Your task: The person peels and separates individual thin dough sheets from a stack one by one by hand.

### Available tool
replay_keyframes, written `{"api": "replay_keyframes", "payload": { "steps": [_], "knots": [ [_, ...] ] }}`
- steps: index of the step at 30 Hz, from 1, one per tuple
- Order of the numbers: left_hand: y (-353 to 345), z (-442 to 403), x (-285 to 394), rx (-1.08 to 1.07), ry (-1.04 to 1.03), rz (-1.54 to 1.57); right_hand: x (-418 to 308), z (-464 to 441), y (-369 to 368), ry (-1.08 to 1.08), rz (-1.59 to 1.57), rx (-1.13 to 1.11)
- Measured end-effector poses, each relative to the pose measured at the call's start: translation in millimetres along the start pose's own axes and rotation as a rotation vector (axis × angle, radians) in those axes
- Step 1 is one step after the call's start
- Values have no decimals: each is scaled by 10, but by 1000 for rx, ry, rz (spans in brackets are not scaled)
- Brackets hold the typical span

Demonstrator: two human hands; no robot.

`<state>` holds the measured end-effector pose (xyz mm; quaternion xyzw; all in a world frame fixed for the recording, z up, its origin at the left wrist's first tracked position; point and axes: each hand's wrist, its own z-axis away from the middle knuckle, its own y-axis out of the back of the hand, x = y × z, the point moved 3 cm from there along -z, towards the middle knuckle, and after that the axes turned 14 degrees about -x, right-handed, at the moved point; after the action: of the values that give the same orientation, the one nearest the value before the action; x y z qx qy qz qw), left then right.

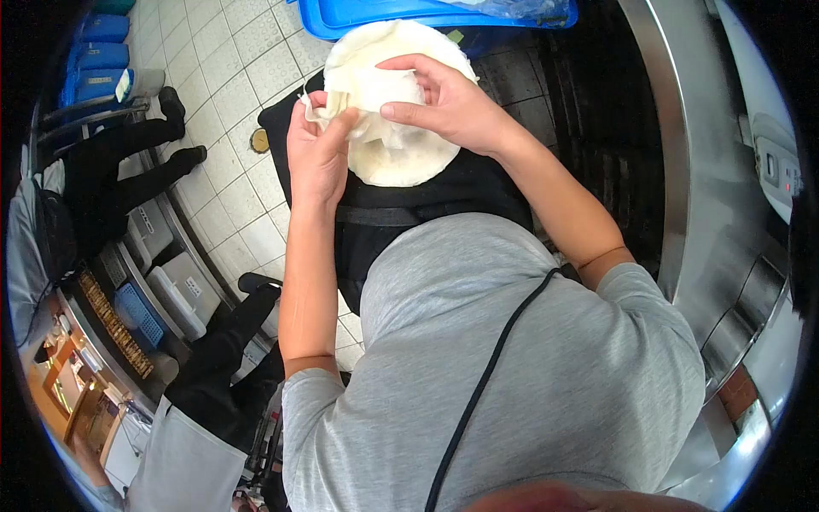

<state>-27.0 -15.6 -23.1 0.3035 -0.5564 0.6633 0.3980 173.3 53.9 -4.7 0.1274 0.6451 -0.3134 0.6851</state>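
Observation:
A round, pale stack of thin dough sheets [399, 169] lies over my lap on dark cloth. A crumpled, partly lifted dough sheet [375, 125] is bunched above it. My left hand [320, 162] pinches the folded left edge of this sheet between thumb and fingers. From the right, my right hand [465, 111] curves over the stack, its thumb and fingers gripping the whiter, bunched part of the same sheet. The fingertips of both hands are partly hidden in the folds.
A blue tray [328, 24] with clear plastic on it is just beyond the stack. A steel counter edge [670, 111] runs along my right. On the left are a person's dark trouser legs [141, 141], another person [192, 444], lidded bins [183, 290] and a tiled floor [226, 94].

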Motion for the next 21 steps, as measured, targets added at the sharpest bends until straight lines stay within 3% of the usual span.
{"api": "replay_keyframes", "payload": {
  "steps": [3, 5, 7, 10, 12, 16, 18, 21],
  "knots": [
    [-11, 12, 61, -90, -110, -7, -47, -13, 82, 49, 7, 31],
    [-66, 45, 134, -103, -109, -18, -27, -19, 135, -22, -201, 124],
    [-95, 67, 216, -115, -111, -30, -41, -36, 144, -15, -220, 156],
    [-56, 65, 198, -92, -17, 49, -43, -27, 143, -110, -130, 155],
    [49, 46, 140, 33, 45, -185, -50, -23, 102, -116, -107, 162],
    [56, 57, 212, 50, 142, -226, -81, -3, 105, -100, -119, 216],
    [-17, 68, 212, -5, 306, 79, -38, -17, 136, -74, -217, 219],
    [-42, 108, 221, -61, 216, 18, 11, -48, 146, -29, -191, 263]
  ]
}}
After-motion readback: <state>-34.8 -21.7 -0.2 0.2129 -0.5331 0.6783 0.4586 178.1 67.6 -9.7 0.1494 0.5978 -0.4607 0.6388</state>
